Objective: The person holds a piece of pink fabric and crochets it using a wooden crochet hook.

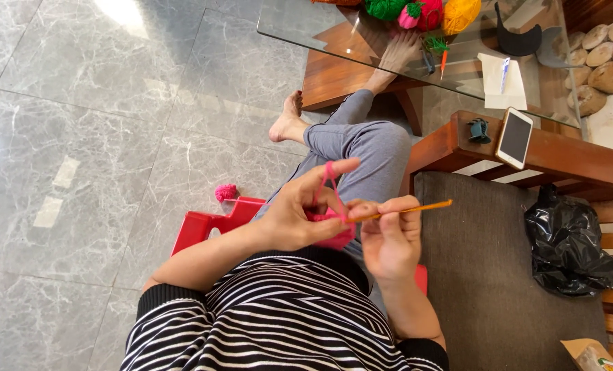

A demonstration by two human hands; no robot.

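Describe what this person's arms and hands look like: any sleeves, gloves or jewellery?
Both hands are bare: the left hand and right hand show no gloves, and no rings or watch can be seen. The forearms are uncovered. The sleeves are pushed up near the elbows, in black-and-white stripes with plain black cuffs, matching the striped top.

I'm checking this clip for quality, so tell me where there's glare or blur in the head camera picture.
Head view: bright window glare on the polished marble floor at top left and along the left edge; the glass tabletop throws reflections yet shows the foot beneath; the left hand, right hand and orange crochet hook look sharp, with no clear motion blur; straight lines bend slightly toward the frame edges.
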